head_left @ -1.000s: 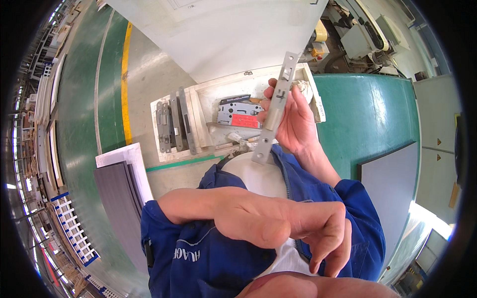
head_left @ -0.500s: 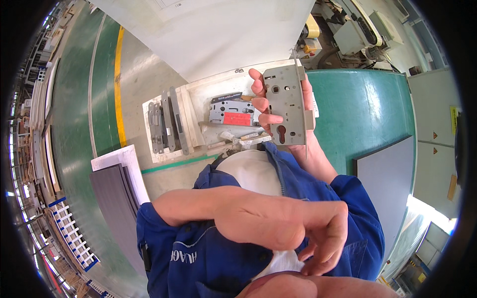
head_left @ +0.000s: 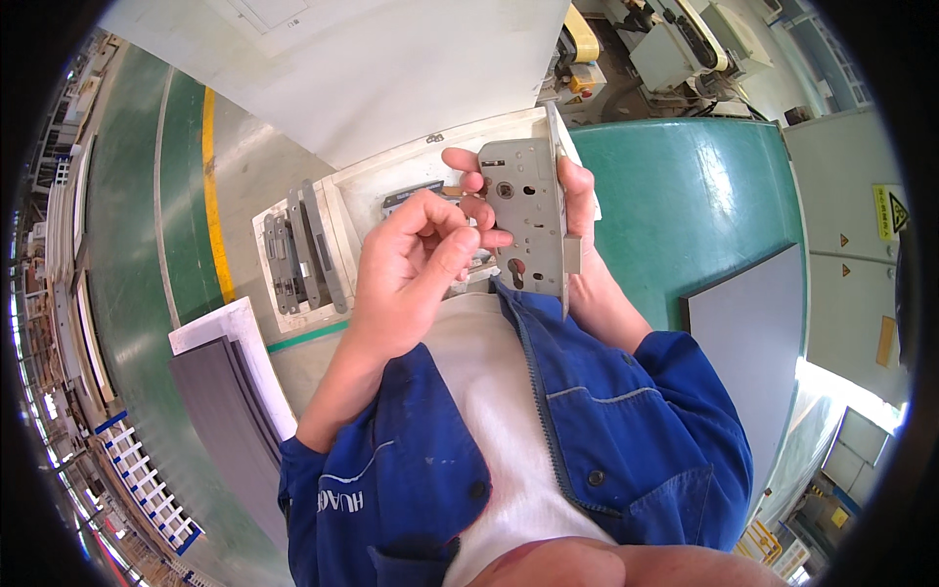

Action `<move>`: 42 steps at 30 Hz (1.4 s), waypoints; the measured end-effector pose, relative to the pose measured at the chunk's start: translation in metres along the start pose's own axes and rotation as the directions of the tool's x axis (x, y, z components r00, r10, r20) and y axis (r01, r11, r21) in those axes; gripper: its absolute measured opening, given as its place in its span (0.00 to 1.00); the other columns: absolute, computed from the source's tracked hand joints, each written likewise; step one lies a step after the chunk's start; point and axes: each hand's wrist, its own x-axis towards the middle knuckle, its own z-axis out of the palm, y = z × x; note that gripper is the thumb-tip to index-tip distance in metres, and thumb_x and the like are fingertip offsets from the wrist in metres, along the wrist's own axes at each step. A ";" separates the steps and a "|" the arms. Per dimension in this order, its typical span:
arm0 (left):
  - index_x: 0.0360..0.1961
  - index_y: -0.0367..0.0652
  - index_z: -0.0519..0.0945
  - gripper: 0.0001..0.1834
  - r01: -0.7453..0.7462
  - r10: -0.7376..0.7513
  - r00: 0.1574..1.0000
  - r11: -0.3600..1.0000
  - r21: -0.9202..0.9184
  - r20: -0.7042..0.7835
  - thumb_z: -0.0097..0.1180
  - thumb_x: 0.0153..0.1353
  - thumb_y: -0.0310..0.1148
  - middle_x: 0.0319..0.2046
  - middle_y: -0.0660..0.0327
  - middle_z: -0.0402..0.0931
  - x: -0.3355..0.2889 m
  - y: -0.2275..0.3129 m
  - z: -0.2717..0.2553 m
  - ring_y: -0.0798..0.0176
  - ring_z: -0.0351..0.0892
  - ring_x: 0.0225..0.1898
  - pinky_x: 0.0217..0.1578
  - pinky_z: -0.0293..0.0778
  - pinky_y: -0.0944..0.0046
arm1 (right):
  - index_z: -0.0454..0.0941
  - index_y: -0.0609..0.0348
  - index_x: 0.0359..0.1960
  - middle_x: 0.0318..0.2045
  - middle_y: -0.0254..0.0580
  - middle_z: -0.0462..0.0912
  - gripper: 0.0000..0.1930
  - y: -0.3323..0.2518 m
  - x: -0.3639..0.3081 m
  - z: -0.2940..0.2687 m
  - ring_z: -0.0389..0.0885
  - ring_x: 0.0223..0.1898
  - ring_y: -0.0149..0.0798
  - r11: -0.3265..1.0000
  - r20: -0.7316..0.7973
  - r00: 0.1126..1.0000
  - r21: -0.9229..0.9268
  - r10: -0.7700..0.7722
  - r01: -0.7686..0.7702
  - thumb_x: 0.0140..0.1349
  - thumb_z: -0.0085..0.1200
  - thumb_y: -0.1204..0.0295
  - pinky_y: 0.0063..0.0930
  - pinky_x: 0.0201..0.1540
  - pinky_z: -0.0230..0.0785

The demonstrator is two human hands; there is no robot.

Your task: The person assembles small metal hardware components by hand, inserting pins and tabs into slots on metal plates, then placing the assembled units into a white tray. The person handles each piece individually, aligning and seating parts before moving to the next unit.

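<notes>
My right hand (head_left: 579, 210) grips a grey metal mortise lock case (head_left: 533, 220) upright, thumb along its faceplate edge and fingertips showing round the opposite side. Its flat side bears a keyhole cutout, a square hub and small holes; a bolt juts out from the faceplate. Beside the case's left edge is my left hand (head_left: 406, 264), with thumb and forefinger pinched together near my right fingertips. Whatever the pinch holds, if anything, is too small to make out. Beneath the hands, a pale tray (head_left: 367, 191) holds a dark bar (head_left: 416, 193) and other parts, largely hidden.
Several dark metal strips (head_left: 303, 249) lie on the tray's left part. A white panel (head_left: 323, 68) rises behind it. To the right are a shiny green surface (head_left: 675, 186) and a grey board (head_left: 753, 303). Dark boards (head_left: 220, 391) lean at the left; machinery (head_left: 675, 54) stands far right.
My left hand has swung up from in front of my chest to the lock case's left side. The case, still in my right hand, appears slightly further left in view.
</notes>
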 end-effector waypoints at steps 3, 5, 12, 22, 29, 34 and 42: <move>0.36 0.40 0.74 0.06 0.012 -0.012 0.999 1.000 -0.013 -0.036 0.55 0.73 0.28 0.29 0.68 0.73 -0.001 -0.004 -0.004 0.76 0.72 0.31 0.33 0.68 0.73 | 0.67 0.75 0.67 0.43 0.36 0.79 0.53 -0.002 0.002 -0.003 0.77 0.35 0.31 0.994 0.020 0.999 0.100 0.031 -0.033 0.55 0.58 0.35 0.23 0.34 0.72; 0.37 0.40 0.74 0.06 0.007 -0.008 0.999 1.000 -0.009 -0.042 0.56 0.73 0.29 0.29 0.68 0.73 -0.001 -0.006 -0.005 0.76 0.71 0.31 0.33 0.69 0.73 | 0.66 0.75 0.67 0.42 0.37 0.79 0.52 -0.003 0.003 -0.006 0.77 0.35 0.32 0.992 0.030 0.999 0.122 0.016 -0.020 0.57 0.57 0.35 0.22 0.31 0.71; 0.38 0.39 0.75 0.06 0.047 -0.047 0.997 0.999 0.000 -0.068 0.56 0.72 0.29 0.30 0.68 0.73 -0.001 -0.014 -0.007 0.76 0.71 0.30 0.33 0.70 0.72 | 0.62 0.75 0.69 0.45 0.41 0.79 0.53 -0.002 0.006 -0.008 0.78 0.36 0.34 0.969 0.065 0.998 0.245 -0.026 0.010 0.61 0.54 0.34 0.23 0.30 0.71; 0.37 0.39 0.75 0.05 0.097 -0.097 0.994 0.995 0.008 -0.043 0.56 0.72 0.28 0.29 0.67 0.73 0.000 -0.018 -0.002 0.75 0.71 0.30 0.32 0.69 0.72 | 0.60 0.74 0.70 0.47 0.42 0.79 0.53 -0.009 0.004 -0.014 0.79 0.39 0.34 0.968 0.088 0.994 0.249 -0.062 0.039 0.62 0.54 0.35 0.23 0.31 0.71; 0.37 0.40 0.74 0.06 0.119 -0.119 0.992 0.993 -0.005 -0.042 0.56 0.72 0.28 0.28 0.67 0.73 0.000 -0.019 0.001 0.75 0.71 0.29 0.32 0.69 0.72 | 0.59 0.75 0.71 0.47 0.41 0.79 0.55 -0.007 -0.001 -0.011 0.78 0.39 0.33 0.982 0.075 0.995 0.182 -0.065 0.051 0.60 0.54 0.34 0.23 0.31 0.70; 0.37 0.39 0.74 0.06 0.111 -0.110 0.993 0.994 0.012 -0.053 0.56 0.72 0.29 0.28 0.67 0.73 0.000 -0.019 0.001 0.75 0.71 0.29 0.32 0.69 0.72 | 0.61 0.76 0.70 0.45 0.40 0.80 0.57 -0.007 -0.002 -0.011 0.78 0.38 0.32 0.979 0.080 0.996 0.205 -0.031 0.014 0.58 0.54 0.31 0.23 0.31 0.70; 0.36 0.39 0.74 0.07 0.112 -0.110 0.991 0.994 0.017 -0.070 0.57 0.72 0.29 0.27 0.67 0.74 -0.002 -0.019 0.002 0.75 0.71 0.28 0.31 0.68 0.72 | 0.57 0.80 0.71 0.47 0.44 0.80 0.61 -0.006 -0.007 -0.013 0.79 0.39 0.34 0.944 0.247 0.969 0.316 0.017 -0.097 0.56 0.59 0.31 0.23 0.31 0.70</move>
